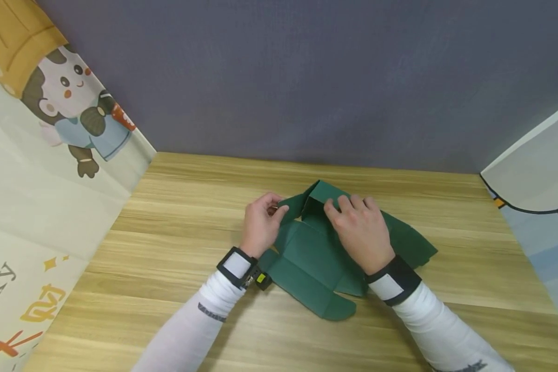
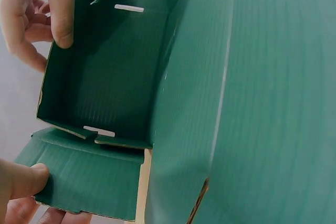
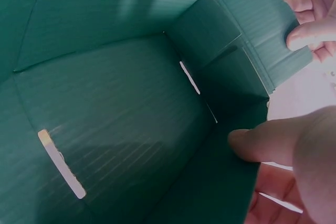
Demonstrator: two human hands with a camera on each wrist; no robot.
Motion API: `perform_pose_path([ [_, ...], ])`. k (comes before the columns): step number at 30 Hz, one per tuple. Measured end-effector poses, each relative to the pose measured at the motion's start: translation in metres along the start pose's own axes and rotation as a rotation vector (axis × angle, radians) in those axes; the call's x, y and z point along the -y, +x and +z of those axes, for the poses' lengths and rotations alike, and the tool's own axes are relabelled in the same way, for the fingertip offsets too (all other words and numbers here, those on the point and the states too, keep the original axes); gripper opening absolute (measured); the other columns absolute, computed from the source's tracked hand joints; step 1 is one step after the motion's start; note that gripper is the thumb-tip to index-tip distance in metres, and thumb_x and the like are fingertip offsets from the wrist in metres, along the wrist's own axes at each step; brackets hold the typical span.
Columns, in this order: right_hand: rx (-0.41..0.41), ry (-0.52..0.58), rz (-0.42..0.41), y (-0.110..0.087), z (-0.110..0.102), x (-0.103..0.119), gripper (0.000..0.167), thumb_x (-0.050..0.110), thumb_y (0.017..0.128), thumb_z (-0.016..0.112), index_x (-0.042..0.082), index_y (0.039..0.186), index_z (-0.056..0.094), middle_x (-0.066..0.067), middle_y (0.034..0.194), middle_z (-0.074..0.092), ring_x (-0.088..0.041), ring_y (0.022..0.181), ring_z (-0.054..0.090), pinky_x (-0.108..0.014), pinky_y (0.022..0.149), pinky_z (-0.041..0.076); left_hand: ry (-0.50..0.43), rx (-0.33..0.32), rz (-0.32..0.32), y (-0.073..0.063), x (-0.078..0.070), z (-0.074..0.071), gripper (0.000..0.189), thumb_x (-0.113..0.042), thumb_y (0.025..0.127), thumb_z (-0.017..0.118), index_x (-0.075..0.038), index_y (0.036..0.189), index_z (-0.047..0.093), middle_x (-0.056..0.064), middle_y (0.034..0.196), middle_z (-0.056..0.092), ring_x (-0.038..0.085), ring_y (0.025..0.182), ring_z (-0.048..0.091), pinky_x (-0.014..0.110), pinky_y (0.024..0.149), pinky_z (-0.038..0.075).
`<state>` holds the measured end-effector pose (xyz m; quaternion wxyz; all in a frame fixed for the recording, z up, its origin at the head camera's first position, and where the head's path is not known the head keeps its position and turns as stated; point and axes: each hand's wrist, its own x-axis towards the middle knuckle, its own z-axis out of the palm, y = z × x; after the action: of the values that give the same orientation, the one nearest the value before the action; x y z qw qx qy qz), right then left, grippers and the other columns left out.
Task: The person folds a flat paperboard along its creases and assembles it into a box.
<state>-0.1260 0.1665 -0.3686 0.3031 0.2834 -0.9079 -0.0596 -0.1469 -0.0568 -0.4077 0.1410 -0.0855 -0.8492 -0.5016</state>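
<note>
Pinching ribbed, slotted green cardboard (image 1: 307,253)

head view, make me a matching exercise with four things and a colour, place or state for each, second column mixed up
Things
1. left hand
2. right hand
3. box
4. table

Descriptions
A. green and only partly folded
B. grips a side wall, thumb on its inner face
C. pale, wood-grained, underneath the work
D. pinches an end flap

Right pairs: 1-D, 2-B, 3-A, 4-C
</note>
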Motion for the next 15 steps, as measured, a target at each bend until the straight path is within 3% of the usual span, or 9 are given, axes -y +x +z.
perform_pose_path([
  [15,0.037,-0.050,-0.013,-0.001,-0.005,0.010,0.020,0.002,0.092,0.058,0.008,0.107,0.070,-0.014,0.083,0.063,-0.033,0.075,0.062,-0.042,0.064,0.049,-0.004,-0.004,0.004,-0.020,-0.003,0.008,0.007,-0.012,0.092,0.066,-0.015,0.098,0.066,-0.003,0.091,0.070,0.007,0.072,0.062,0.024,0.060,0.052],
])
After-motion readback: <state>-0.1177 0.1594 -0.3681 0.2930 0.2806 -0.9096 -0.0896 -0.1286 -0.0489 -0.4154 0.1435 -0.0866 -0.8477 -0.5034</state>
